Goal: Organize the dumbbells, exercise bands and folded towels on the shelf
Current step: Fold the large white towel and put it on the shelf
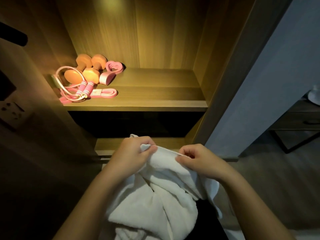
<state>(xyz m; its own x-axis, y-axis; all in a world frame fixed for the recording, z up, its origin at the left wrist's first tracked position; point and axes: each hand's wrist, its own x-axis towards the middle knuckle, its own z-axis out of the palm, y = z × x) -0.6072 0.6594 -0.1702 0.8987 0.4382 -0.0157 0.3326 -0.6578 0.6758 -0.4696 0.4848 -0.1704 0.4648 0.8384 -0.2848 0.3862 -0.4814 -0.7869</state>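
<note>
One towel (pixel 155 201), unfolded, hem pinched taut by left hand (pixel 131 153) and right hand (pixel 200 161). Best practice: align corners, fold flat, then shelve beside dumbbells (pixel 86 70).

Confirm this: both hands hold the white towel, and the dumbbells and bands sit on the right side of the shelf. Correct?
Not quite. In the head view the dumbbells and bands sit on the left side of the shelf, not the right. The rest stands: the left hand and right hand both hold the white towel.
</note>
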